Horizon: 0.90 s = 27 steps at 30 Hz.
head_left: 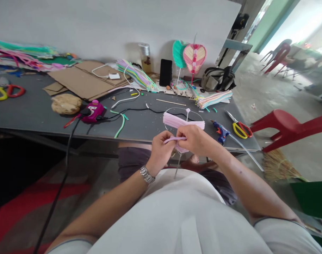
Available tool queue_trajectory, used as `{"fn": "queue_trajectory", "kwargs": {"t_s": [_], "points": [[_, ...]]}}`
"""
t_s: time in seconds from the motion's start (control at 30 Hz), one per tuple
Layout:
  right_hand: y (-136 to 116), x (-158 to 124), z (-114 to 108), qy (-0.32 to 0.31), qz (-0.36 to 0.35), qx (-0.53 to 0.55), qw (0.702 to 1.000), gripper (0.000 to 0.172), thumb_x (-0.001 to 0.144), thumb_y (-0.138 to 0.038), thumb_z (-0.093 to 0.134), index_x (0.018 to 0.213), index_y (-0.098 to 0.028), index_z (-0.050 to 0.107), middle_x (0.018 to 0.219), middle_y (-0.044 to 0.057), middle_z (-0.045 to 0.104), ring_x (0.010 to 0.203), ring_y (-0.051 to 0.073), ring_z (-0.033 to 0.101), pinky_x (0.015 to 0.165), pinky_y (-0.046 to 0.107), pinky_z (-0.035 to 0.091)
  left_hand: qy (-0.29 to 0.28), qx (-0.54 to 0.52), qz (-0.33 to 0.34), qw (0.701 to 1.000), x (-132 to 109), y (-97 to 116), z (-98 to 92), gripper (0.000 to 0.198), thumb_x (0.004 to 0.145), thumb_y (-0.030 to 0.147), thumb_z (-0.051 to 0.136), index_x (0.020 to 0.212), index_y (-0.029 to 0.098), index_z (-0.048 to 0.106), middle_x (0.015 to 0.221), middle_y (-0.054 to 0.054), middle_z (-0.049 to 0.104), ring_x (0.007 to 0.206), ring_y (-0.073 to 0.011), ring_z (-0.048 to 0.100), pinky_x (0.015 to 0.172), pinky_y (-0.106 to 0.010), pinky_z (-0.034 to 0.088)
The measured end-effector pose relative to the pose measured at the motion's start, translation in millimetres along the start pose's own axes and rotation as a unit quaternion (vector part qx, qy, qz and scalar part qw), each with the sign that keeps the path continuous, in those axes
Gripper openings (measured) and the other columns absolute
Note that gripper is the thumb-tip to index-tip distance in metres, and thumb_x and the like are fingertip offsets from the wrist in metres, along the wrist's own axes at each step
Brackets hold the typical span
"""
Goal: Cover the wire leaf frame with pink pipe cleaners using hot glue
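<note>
Both my hands meet just in front of the table's near edge. My left hand (161, 148) and my right hand (194, 139) pinch a pale pink pipe cleaner (174, 139) stretched between them. It lies across a half-made fan (182, 121) of pink pipe cleaners on a thin wire hoop, whose stick handle (177, 167) points down toward my lap. A silver watch (147, 174) is on my left wrist.
On the grey table (31, 113) lie a blue glue gun (221, 129), red-and-yellow scissors (240, 127), a pink glue gun (92, 111) with a black cord, cardboard (81, 79), pipe cleaner bundles (137, 74), a black phone (165, 72) and finished fans (194, 58). A red plastic chair (290, 128) and a broom (277, 167) stand right.
</note>
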State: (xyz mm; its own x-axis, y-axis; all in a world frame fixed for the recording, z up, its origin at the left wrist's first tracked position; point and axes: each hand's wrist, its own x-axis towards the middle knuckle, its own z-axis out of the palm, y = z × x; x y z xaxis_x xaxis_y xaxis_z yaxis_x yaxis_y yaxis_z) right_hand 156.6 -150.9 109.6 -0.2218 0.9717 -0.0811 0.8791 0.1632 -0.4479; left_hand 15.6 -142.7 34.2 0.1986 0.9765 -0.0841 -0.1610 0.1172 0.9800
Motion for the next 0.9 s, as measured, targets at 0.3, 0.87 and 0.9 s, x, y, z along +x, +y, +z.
{"fn": "queue_trajectory", "kwargs": {"t_s": [0.3,0.87,0.9], "points": [[-2.0,-4.5,8.0,0.034,0.021,-0.008,0.999,0.007,0.080,-0.013,0.063,0.083,-0.017,0.069,0.068,0.000,0.064,0.064,0.014,0.050,0.062,0.026,0.028,0.015,-0.059,0.003,0.998,-4.4,-4.9,1.4,0.013,0.072,0.031,0.067,0.070,0.019,0.062,0.046,0.008,0.045,0.037,-0.0067,0.036,0.039,-0.019,0.026],[-2.8,-8.3,10.0,0.028,0.022,-0.109,0.993,0.015,0.091,-0.024,0.062,0.100,-0.017,0.072,0.088,0.008,0.077,0.076,0.021,0.065,0.065,0.027,0.033,0.022,-0.019,-0.007,1.000,-3.7,5.7,-1.5,0.019,0.065,0.032,0.078,0.065,0.018,0.064,0.046,0.007,0.051,0.039,-0.0077,0.042,0.040,-0.020,0.029],[-3.9,-8.8,9.1,0.020,0.022,-0.124,0.992,0.016,0.093,-0.024,0.061,0.102,-0.017,0.072,0.089,0.009,0.077,0.078,0.022,0.066,0.066,0.028,0.034,0.023,-0.019,-0.009,1.000,-3.3,6.2,-2.1,0.021,0.064,0.033,0.079,0.064,0.018,0.064,0.046,0.007,0.051,0.039,-0.0075,0.041,0.040,-0.020,0.029]]}}
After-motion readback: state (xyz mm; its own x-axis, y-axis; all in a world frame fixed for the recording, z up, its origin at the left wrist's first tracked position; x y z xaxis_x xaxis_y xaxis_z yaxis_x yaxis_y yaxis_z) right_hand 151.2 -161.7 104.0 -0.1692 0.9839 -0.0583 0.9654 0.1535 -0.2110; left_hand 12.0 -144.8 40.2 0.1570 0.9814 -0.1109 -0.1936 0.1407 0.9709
